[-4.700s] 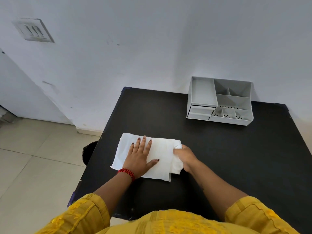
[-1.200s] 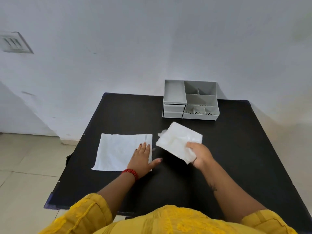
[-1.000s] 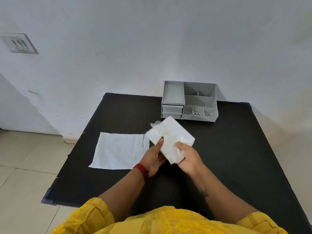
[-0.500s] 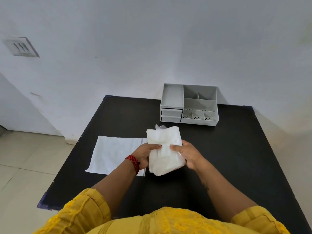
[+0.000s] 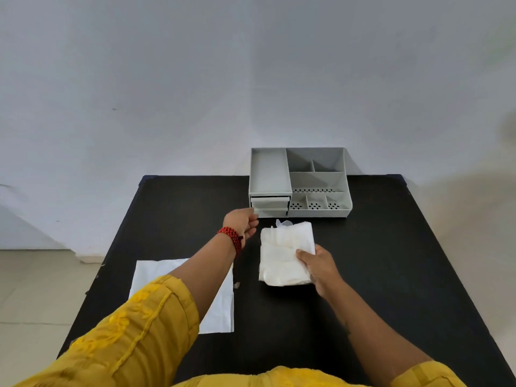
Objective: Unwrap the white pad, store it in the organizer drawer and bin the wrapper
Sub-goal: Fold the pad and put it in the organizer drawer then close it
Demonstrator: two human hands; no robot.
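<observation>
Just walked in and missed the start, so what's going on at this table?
A person is putting away a folded white pad. Their right hand holds it just above the black table, while their left hand reaches to the lower drawer of the grey organizer, fingers at its front corner. Both drawers look shut or barely open. The flattened wrapper lies on the table to the left, not yet binned.
</observation>
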